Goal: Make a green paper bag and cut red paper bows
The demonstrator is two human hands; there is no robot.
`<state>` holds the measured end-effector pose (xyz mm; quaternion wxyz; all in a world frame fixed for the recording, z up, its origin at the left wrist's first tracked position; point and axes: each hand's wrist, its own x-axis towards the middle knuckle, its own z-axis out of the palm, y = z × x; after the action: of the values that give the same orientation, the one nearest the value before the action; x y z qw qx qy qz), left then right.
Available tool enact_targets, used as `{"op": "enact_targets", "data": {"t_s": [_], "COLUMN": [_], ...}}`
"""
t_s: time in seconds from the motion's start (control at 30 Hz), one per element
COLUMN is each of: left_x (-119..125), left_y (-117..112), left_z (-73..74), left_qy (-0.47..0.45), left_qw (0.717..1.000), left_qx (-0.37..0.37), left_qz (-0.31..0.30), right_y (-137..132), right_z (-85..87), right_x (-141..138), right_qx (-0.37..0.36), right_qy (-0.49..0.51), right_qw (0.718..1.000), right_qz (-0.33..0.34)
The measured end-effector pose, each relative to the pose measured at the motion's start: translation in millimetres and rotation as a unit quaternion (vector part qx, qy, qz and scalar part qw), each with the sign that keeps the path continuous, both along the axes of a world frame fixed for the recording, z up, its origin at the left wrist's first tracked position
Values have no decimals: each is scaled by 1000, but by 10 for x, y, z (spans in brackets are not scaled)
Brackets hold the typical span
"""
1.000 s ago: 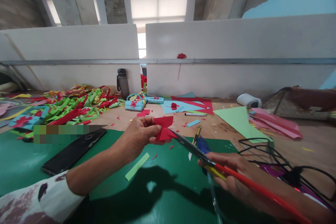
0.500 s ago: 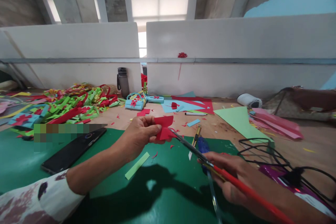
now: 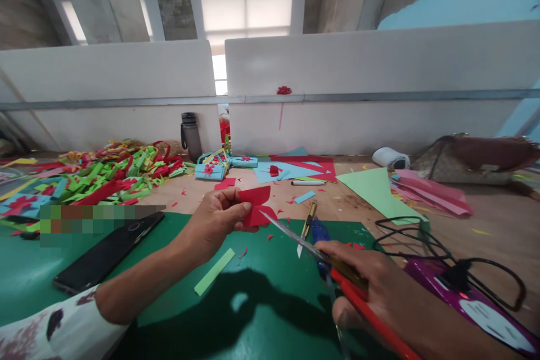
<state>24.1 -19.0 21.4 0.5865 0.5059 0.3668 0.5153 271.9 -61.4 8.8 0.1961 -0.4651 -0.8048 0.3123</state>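
My left hand [image 3: 217,218] pinches a small folded piece of red paper [image 3: 255,206] above the green cutting mat [image 3: 139,292]. My right hand [image 3: 363,287] grips red-handled scissors [image 3: 304,244], whose blades point up-left with the tips touching the lower edge of the red paper. Tiny red scraps [image 3: 270,236] lie on the mat below the cut.
A black phone [image 3: 105,250] and a light green paper strip [image 3: 214,271] lie on the mat. A yellow utility knife [image 3: 307,226], a purple glue gun [image 3: 459,301] with black cable, paper-strip piles [image 3: 105,171], coloured sheets [image 3: 371,185], a dark bottle [image 3: 190,135] and a bag [image 3: 476,160] surround it.
The scissors have slid slightly back and down from the red paper, the right hand shifting lower; the left hand keeps the paper steady. The view panned a little to the right.
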Motion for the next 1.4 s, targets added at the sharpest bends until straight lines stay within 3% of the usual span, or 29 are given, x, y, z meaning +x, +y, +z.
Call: {"op": "enact_targets", "data": {"t_s": [0.2,0.47,0.77,0.97,1.13,1.4], "left_x": [8,6,13,5,14,4], "left_y": [-24,-27,-26,-10,-25,-26], "left_z": [8,12,13,-20,-3,20], "left_qy": [13,39,31,41,36,37], "left_qw": [1000,999,999,998,999,999], "left_qx": [-3,-7,2,-8,-14,-16], "left_qz": [16,28,18,43,23,16], "right_y": [5,146,22,43,95,99], "right_z": [41,-250,85,23,-88,-39], "right_x": [29,124,17,58,118,126], "right_qx": [-97,-32,-87,-65,-42,-72], "right_qy": [17,50,7,10,19,-8], "right_qw": [995,998,996,998,999,997], "right_qz": [26,29,26,27,26,39]}}
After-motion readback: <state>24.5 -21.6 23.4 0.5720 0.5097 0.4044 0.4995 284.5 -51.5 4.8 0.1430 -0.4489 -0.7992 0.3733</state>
